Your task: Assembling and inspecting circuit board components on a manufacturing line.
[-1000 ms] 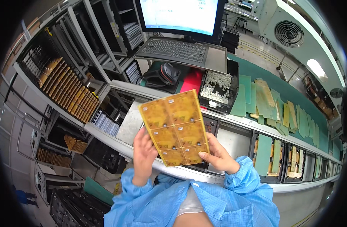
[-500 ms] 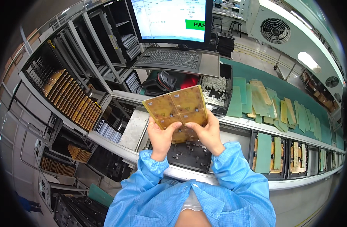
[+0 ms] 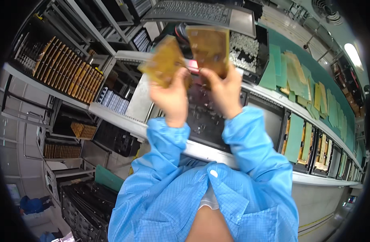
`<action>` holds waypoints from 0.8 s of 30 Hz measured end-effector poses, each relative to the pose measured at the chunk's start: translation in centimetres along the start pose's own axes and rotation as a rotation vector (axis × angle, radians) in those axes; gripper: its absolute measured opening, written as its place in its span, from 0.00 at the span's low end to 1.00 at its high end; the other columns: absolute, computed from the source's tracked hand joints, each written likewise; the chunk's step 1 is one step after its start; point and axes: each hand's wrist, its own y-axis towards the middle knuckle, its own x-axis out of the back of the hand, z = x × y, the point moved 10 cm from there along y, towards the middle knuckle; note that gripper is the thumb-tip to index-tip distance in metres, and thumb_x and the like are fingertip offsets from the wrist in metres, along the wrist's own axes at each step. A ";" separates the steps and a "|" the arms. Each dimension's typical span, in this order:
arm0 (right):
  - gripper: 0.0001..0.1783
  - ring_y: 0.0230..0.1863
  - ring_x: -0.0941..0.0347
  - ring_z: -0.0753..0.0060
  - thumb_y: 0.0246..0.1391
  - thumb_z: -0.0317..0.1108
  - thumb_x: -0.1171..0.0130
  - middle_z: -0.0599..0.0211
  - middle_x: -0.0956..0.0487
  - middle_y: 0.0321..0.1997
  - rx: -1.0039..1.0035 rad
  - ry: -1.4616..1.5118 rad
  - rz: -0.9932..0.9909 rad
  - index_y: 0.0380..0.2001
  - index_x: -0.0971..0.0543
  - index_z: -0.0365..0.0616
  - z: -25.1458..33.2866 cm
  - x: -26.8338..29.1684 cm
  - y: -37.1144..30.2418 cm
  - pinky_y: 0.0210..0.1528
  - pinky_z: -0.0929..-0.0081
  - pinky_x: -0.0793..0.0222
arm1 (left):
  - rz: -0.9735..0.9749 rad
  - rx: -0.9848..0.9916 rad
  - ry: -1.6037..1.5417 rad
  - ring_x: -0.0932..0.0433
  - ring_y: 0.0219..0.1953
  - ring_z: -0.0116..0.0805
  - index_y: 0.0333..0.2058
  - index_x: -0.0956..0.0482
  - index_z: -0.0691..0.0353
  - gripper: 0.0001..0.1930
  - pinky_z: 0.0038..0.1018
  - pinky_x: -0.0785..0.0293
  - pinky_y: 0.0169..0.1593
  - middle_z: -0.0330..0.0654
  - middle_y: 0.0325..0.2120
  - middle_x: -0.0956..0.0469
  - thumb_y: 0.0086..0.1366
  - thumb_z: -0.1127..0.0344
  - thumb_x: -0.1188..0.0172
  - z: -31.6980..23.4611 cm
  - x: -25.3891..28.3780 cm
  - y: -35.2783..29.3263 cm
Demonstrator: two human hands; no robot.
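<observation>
Two pieces of a yellow-brown circuit board panel are held up in front of me, apart at the top, both blurred. My left hand [image 3: 169, 99] is closed on the left board piece [image 3: 164, 60], which tilts to the left. My right hand [image 3: 225, 90] grips the right board piece [image 3: 210, 48] by its lower part, thumb on the near face. Below them lies a black tray [image 3: 207, 135] with small loose bits in it. Between the pieces, red light falls near a dark scanner [image 3: 181, 34], partly hidden behind them.
A black bin [image 3: 255, 74] of small white parts stands behind my right hand. The keyboard [image 3: 189, 12] sits on a shelf at the back. Racked boards [image 3: 66, 70] fill the left side. Green and tan strips [image 3: 300, 76] cover the right bench, beside a metal rail [image 3: 269, 97].
The single board panel has come apart into two pieces, one in each hand. My hands have moved up and slightly apart. The view has tilted down, and the monitor is out of sight.
</observation>
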 end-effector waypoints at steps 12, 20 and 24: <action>0.21 0.44 0.22 0.42 0.55 0.37 0.35 0.51 0.19 0.40 -0.006 -0.717 0.736 0.50 0.26 0.47 -10.0 -1.9 -0.2 0.43 0.55 0.28 | -0.242 0.140 0.028 0.21 0.48 0.35 0.56 0.31 0.68 0.26 0.31 0.23 0.55 0.47 0.51 0.23 0.59 0.83 0.34 0.0 15.3 3.3; 0.19 0.42 0.23 0.36 0.56 0.36 0.38 0.39 0.21 0.35 -0.105 -0.777 0.785 0.49 0.28 0.45 -10.3 -2.2 -2.6 0.42 0.48 0.29 | -0.290 0.243 0.079 0.24 0.53 0.36 0.61 0.35 0.70 0.32 0.30 0.28 0.59 0.47 0.55 0.26 0.58 0.85 0.35 1.7 17.1 1.7; 0.22 0.47 0.31 0.46 0.51 0.35 0.36 0.51 0.27 0.44 0.245 -0.915 0.568 0.50 0.24 0.42 -6.5 -1.7 -4.2 0.49 0.53 0.32 | -0.246 0.260 0.024 0.24 0.52 0.35 0.59 0.32 0.70 0.30 0.30 0.27 0.57 0.48 0.54 0.25 0.58 0.85 0.34 2.9 16.4 1.1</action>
